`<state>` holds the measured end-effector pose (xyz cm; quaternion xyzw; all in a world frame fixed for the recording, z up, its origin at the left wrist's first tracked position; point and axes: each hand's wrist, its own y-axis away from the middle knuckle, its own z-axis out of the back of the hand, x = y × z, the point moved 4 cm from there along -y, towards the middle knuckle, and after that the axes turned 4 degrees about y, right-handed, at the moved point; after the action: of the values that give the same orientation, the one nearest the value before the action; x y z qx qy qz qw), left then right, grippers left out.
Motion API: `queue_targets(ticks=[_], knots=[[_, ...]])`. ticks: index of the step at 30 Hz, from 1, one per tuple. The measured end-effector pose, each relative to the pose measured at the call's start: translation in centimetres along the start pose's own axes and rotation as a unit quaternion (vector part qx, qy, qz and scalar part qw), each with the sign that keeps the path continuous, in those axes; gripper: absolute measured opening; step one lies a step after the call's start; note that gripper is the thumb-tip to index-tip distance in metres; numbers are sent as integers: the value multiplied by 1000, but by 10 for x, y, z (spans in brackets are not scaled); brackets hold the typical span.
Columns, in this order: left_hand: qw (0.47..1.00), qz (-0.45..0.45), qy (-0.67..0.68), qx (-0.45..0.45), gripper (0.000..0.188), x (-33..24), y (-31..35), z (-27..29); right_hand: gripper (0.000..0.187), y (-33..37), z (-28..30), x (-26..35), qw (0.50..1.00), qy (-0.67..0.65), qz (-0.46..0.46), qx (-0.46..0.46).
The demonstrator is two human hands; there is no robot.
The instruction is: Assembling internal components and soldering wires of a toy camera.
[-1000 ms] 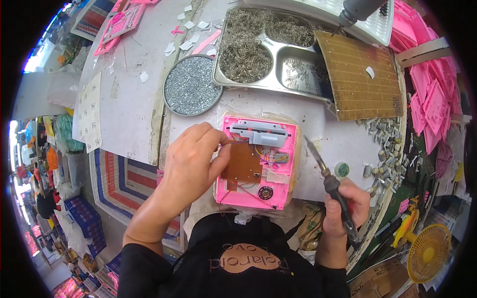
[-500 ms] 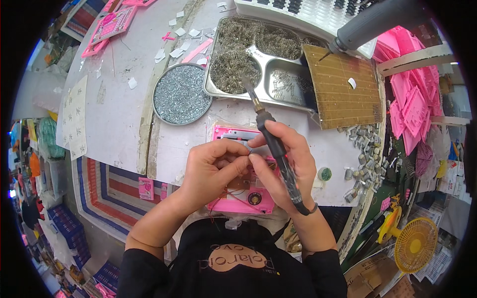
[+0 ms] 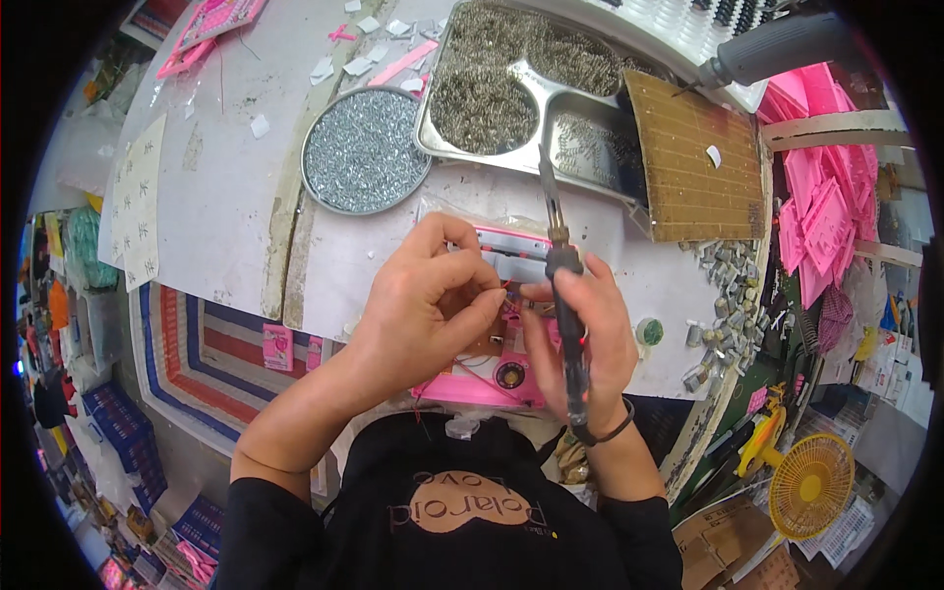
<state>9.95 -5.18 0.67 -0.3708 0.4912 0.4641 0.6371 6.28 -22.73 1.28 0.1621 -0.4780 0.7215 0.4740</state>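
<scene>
My right hand (image 3: pixel 605 329) is wrapped round a soldering iron (image 3: pixel 569 329), whose metal tip points away from me toward the steel tray. Its thumb and forefinger also come close together over a pink plastic casing (image 3: pixel 470 389). My left hand (image 3: pixel 418 295) is closed in a pinch over the same casing, fingertips close to those of my right hand. Thin red wires show by the fingertips; what the left pinch holds is too small to make out. Inside the casing, a round speaker-like part (image 3: pixel 510 375) lies near its front edge. Both hands hide much of the rest.
Beyond the casing stand a round dish (image 3: pixel 324 187) of small metal screws and a steel tray (image 3: pixel 477 157) of springs. A brown board (image 3: pixel 698 177) overlaps the tray's right side. Small metal parts (image 3: pixel 723 305) lie at right. A grey tool (image 3: pixel 777 49) hangs at upper right.
My fingertips have drawn slightly apart. The soldering iron has moved right and stands more upright. The view has shifted a little, so the tray and dish appear higher.
</scene>
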Motion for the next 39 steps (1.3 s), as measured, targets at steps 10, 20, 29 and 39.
queue_targets(ticks=[10, 20, 29, 39], knots=[[992, -30, -122, 4, 9, 0, -3, -10, 57, 36, 14, -7, 999, 28, -9, 13], [989, -47, -138, -16, 9, 4, -4, -12, 30, 29, 60, -7, 998, -38, 19, 47], [987, -50, -153, -16, 11, 3, -5, -12, 34, 26, 51, 4, 994, 7, 18, 108], [988, -50, -143, -19, 11, 4, -5, -13, 38, 22, 47, 0, 993, 8, 48, 107]])
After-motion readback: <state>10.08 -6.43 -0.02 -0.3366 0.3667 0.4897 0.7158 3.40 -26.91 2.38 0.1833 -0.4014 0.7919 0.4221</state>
